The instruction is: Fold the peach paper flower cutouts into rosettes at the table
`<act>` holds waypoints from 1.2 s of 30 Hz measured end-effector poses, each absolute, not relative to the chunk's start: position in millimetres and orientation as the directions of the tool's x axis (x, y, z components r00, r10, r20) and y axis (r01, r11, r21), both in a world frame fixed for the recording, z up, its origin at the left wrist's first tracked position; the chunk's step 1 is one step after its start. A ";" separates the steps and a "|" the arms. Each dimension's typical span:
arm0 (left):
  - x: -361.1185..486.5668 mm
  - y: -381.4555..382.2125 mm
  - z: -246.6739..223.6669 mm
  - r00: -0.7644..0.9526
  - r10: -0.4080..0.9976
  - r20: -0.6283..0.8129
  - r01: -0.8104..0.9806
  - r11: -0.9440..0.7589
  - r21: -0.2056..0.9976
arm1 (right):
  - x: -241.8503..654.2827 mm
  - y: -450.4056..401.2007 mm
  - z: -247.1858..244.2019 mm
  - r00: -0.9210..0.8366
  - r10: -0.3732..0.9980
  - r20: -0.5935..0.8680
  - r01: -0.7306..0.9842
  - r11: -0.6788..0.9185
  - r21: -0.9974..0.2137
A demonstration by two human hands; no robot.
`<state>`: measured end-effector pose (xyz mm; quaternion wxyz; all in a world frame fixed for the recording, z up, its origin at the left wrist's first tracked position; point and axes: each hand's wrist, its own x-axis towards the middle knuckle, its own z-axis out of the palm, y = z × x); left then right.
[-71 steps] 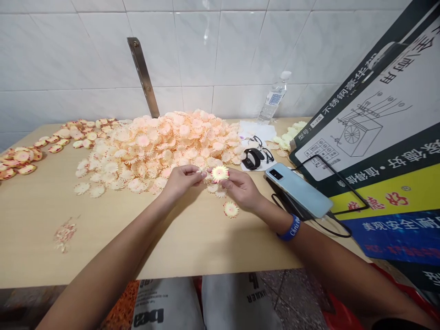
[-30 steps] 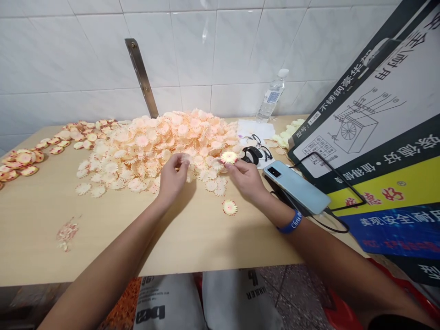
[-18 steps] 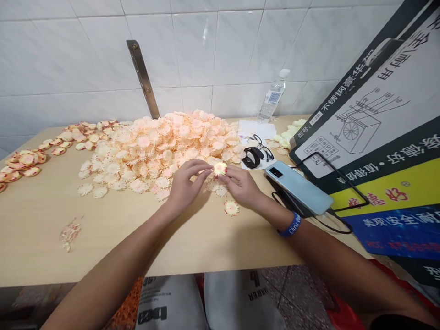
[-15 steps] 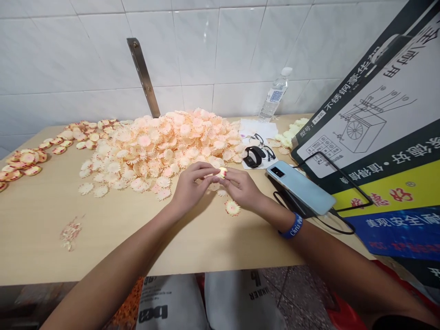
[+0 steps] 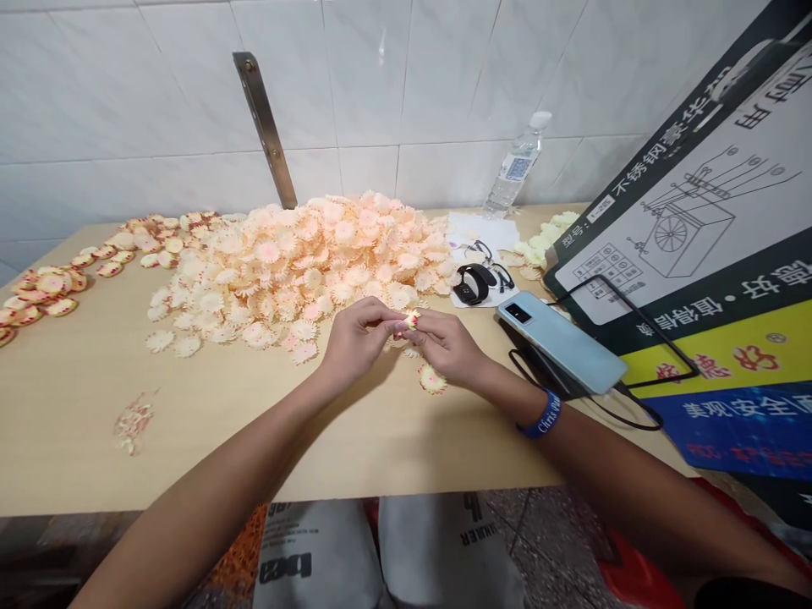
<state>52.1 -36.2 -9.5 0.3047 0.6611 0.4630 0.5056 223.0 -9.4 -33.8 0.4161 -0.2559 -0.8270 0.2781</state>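
Note:
Between the fingertips of both hands is a small yellow-and-red flower-shaped piece, partly covered by the fingers. My left hand pinches it from the left, thumb against index finger. My right hand grips it from the right with curled fingers. Just below my right hand a single pale flower-shaped piece with a reddish rim lies on the table. Behind both hands rises a large heap of pale pink and cream flower-shaped pieces.
Red-edged pieces lie at the far left, small scraps at the near left. To the right are a phone with a cable, a black watch, glasses, a water bottle and a large printed box.
The small piece has turned slightly between my fingertips, showing more red below. Both hands stay in nearly the same place; the view has shifted a little.

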 end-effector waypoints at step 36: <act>37.5 -23.1 -10.1 0.064 0.981 0.185 0.174 -0.193 0.966 | 225.5 -8.5 -31.9 -0.582 0.700 0.413 0.144 0.589 -0.795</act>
